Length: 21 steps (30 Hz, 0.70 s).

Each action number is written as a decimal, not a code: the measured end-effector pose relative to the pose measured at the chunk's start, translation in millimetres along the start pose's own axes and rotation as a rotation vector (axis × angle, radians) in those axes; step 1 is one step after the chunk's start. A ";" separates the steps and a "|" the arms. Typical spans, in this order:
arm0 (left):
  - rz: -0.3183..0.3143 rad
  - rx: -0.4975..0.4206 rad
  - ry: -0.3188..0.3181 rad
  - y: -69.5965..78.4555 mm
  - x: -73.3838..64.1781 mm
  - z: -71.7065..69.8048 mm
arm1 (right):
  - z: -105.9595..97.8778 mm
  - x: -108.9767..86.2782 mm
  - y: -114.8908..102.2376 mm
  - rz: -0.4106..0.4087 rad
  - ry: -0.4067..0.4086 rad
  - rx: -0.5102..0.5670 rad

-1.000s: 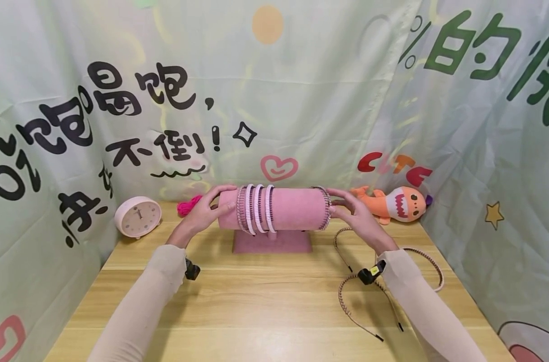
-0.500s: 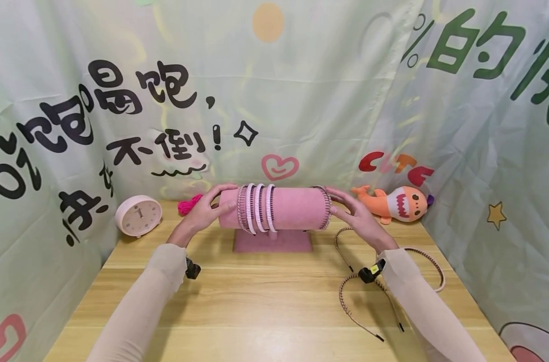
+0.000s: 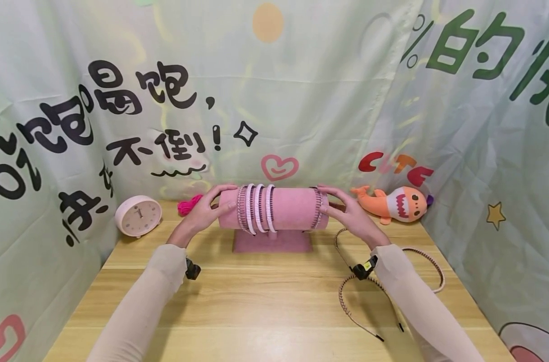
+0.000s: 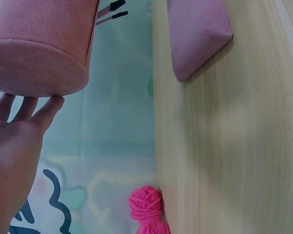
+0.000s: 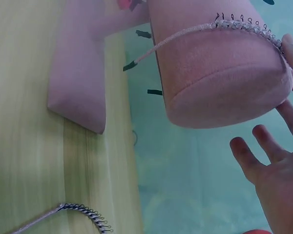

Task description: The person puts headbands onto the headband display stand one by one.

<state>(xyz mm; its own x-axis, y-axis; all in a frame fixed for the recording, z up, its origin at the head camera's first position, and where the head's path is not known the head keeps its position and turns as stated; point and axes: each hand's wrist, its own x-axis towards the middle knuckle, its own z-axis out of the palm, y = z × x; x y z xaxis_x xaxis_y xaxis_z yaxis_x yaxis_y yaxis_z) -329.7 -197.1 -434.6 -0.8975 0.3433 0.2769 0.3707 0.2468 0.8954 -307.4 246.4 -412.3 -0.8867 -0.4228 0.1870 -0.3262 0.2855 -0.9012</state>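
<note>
A pink velvet display stand (image 3: 292, 208) with a horizontal roll on a flat base is in the middle of the head view. My left hand (image 3: 205, 213) holds the roll's left end, thumb in front and a finger on top. Several headbands (image 3: 259, 208), mostly white, sit side by side on its left half. Near the right end, my right hand (image 3: 349, 213) holds a beaded headband (image 3: 318, 208) between thumb and index finger. In the right wrist view this headband (image 5: 249, 27) curves over the roll, wire loops along its edge, while other fingers are spread below the end.
Two more headbands (image 3: 342, 296) lie on the wooden table (image 3: 256, 301) at the right, partly under the right forearm. A round pink clock (image 3: 139, 216), pink yarn (image 3: 189, 205) and an orange plush toy (image 3: 396, 203) stand along the back. Printed cloth (image 3: 301, 100) hangs behind.
My right hand has moved left, and the beaded headband has slid with it a little inward from the roll's right end. The left hand stays in place.
</note>
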 end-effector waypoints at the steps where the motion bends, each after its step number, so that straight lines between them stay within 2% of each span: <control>1: 0.001 0.000 0.000 -0.2 0.0 0.2 | 0.8 0.6 -1.0 0.002 0.000 -0.001; 16: 0.012 -0.003 0.005 -1.6 -0.3 0.5 | 11.8 19.1 -12.3 0.018 -0.012 -0.123; 21: 0.001 -0.002 0.009 -1.4 -0.3 0.6 | 15.2 25.5 -15.1 -0.013 -0.005 -0.190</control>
<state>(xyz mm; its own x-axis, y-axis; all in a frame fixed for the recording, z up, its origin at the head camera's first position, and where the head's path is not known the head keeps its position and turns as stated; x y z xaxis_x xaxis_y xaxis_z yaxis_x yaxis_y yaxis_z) -329.8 -197.0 -436.2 -0.8993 0.3353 0.2806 0.3708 0.2447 0.8959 -320.2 218.2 -399.9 -0.8808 -0.4311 0.1958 -0.3936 0.4369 -0.8088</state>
